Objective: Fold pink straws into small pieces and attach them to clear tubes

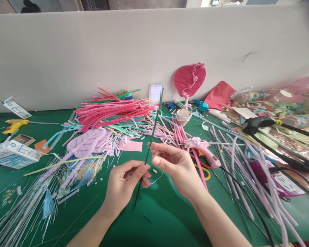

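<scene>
My left hand (128,178) pinches a thin dark green stick (154,128) between thumb and fingers, near its lower end. The stick slants up and to the right, and its lower tip points down at the table. Close beside it, my right hand (176,168) has its index fingertip at the stick, the thumb a little apart, and the other fingers loosely curled. Whether that fingertip presses on the stick is hard to see. Behind the hands lie a pink card (130,146) and a bundle of red and pink pipe cleaners (110,111).
On the right lie a pink glue gun (207,154), scissors (204,171) and a purple power strip (285,183). Lilac fans (86,142) and many wires (23,212) are at left, with a yellow glue gun (15,126). A pink fan (189,80) stands by the partition (105,51).
</scene>
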`<action>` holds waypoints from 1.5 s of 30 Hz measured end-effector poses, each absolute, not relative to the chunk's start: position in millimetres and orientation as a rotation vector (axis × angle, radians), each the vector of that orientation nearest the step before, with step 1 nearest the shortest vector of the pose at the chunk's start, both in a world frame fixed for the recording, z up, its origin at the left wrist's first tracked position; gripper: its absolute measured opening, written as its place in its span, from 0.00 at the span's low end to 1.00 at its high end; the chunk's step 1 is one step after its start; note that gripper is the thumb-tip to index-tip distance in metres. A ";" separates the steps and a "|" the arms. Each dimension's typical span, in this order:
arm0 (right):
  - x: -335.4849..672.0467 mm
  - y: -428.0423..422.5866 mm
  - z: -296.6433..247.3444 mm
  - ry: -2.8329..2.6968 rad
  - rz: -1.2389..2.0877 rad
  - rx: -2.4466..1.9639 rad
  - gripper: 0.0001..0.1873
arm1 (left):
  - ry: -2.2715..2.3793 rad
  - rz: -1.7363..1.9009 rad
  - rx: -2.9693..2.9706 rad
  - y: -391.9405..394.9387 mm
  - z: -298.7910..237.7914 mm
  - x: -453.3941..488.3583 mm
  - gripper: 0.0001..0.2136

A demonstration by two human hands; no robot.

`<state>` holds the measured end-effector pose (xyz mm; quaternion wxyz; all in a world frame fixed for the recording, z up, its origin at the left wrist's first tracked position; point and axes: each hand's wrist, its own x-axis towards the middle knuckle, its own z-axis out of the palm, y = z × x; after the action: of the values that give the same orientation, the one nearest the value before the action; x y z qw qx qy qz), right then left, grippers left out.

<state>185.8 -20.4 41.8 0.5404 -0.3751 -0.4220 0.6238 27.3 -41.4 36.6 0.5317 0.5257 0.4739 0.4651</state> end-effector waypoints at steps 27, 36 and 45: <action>186.3 -20.0 44.0 -0.954 1.406 -0.909 0.07 | 1.026 0.998 1.169 -44.2 38.4 32.0 0.10; 191.9 -16.6 39.9 -1.014 1.495 -0.908 0.11 | 0.976 0.991 1.091 -41.5 36.1 27.7 0.11; 188.6 -17.3 39.4 -0.995 1.427 -0.902 0.08 | 0.973 0.961 1.100 -41.5 35.8 29.2 0.10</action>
<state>188.6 -17.3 39.4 0.5572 -0.3824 -0.4217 0.6045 29.2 -41.5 35.8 0.6390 0.4821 0.4264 0.4213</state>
